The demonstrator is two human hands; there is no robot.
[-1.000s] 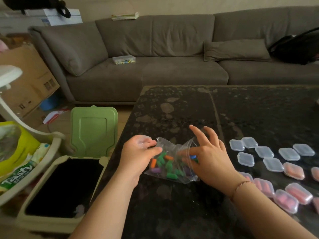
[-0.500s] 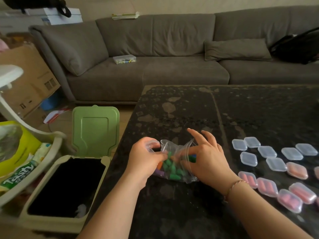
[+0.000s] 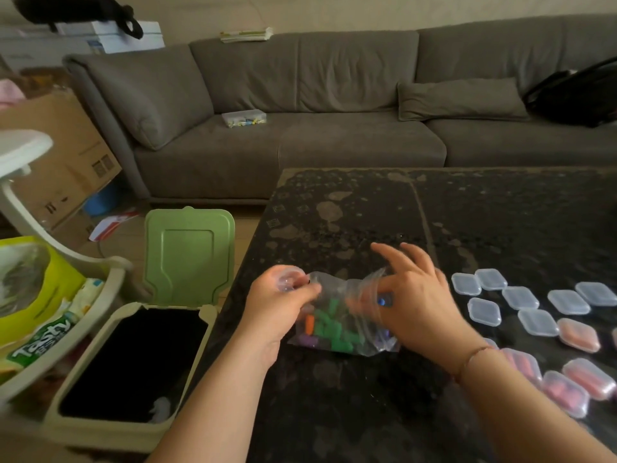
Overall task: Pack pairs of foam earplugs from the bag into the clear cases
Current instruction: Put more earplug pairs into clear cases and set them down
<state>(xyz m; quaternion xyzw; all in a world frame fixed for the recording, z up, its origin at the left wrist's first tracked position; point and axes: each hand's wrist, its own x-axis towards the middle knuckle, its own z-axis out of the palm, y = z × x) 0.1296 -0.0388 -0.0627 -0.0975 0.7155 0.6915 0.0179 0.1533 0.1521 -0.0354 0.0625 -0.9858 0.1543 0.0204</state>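
A clear plastic bag [image 3: 344,315] of green, orange and purple foam earplugs lies on the dark table [image 3: 367,208] in front of me. My left hand [image 3: 278,305] pinches the bag's left top edge and also holds a small clear case. My right hand [image 3: 414,305] pinches the bag's right side, thumb and forefinger at a blue earplug, the other fingers spread. To the right lie several shut clear cases [image 3: 521,297] with nothing in them, and nearer me several cases holding pink or orange earplugs [image 3: 579,334].
An open bin with a raised green lid [image 3: 188,255] stands left of the table. A white rack with snack packets [image 3: 43,315] is further left. A grey sofa [image 3: 334,105] runs behind the table, with a small box and a dark bag on it.
Both hands stayed on the bag and shifted slightly; the bag's mouth was pulled wider apart than half a second ago, and the right fingers moved at its opening.
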